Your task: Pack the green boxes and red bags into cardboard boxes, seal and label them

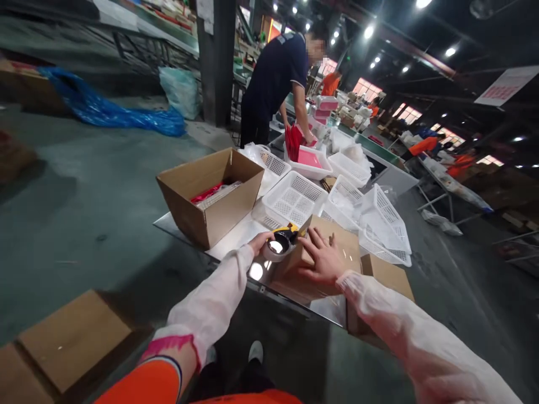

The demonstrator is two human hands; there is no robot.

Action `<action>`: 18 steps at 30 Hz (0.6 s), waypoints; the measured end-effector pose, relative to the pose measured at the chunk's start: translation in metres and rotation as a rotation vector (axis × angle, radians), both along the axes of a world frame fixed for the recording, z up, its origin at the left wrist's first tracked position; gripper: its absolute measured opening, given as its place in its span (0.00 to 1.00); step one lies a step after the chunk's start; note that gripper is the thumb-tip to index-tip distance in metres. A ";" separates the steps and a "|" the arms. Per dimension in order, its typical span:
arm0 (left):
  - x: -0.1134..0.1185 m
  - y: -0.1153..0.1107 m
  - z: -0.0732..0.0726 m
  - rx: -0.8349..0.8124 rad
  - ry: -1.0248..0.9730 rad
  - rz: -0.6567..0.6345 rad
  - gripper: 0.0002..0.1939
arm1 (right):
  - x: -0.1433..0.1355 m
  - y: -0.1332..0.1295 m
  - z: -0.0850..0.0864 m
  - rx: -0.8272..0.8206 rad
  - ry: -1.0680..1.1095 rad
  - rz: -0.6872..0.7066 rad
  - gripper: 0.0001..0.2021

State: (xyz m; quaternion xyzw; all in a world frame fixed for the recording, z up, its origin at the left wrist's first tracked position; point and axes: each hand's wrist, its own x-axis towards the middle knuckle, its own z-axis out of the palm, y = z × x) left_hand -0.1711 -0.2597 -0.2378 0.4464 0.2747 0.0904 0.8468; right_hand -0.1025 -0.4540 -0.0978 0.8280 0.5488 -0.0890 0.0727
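My left hand (258,242) is closed around a tape dispenser (289,232) with yellow and black parts and a roll of tape on it. The dispenser is against the left end of a closed cardboard box (348,242) on the metal table. Spread flat over the top of that box lies my right hand (322,259), fingers apart and holding nothing. To the left stands an open cardboard box (191,207) with red and clear-wrapped items inside. Whether the tape touches the box cannot be made out.
White perforated baskets (295,196) crowd the table behind the box. Another cardboard box (387,275) adjoins it on the right. Across the table a person (273,78) handles red packets (293,145) in a basket. Cardboard boxes (76,336) are at the lower left.
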 end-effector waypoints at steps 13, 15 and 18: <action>-0.151 -0.161 -0.066 -0.063 0.009 0.095 0.51 | 0.005 0.001 -0.014 0.067 -0.100 -0.078 0.42; -0.142 -0.154 -0.066 -0.052 0.006 0.066 0.51 | 0.005 0.001 -0.014 0.050 -0.110 -0.070 0.42; -0.136 -0.111 -0.060 0.015 -0.031 -0.109 0.50 | 0.005 0.002 -0.014 0.034 -0.136 -0.061 0.42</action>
